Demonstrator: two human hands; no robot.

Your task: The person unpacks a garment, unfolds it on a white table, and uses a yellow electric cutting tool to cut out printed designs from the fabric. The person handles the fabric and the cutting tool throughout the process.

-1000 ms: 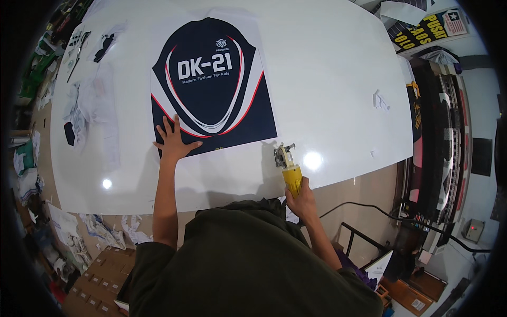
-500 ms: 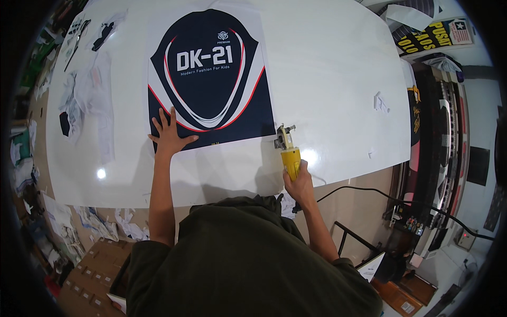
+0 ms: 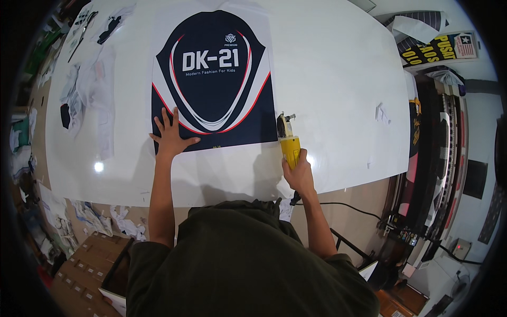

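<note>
A dark navy printed jersey panel (image 3: 211, 100), with white and red curved stripes, lies flat on the white table (image 3: 327, 84). White margin shows around its shoulders and along its right side. My left hand (image 3: 171, 138) presses on the panel's lower left corner, fingers spread. In my right hand (image 3: 299, 174) is the yellow body of a handheld electric rotary cutter (image 3: 289, 145). Its metal head stands on the table at the panel's lower right edge, close beside the navy print. My right fingers wrap round the cutter's handle.
Pale fabric offcuts (image 3: 79, 95) and scissors (image 3: 82, 34) lie on the table's left side. Small white scraps (image 3: 382, 113) rest at the right. A black power cord (image 3: 348, 205) runs off to the right. Cardboard boxes (image 3: 87, 277) stand at lower left, fabric rolls (image 3: 441, 153) at right.
The cutter has moved slightly up along the panel's right edge, its head turning more upright. My left hand stays on the panel. The cord has dropped lower, and the view has shifted a little.
</note>
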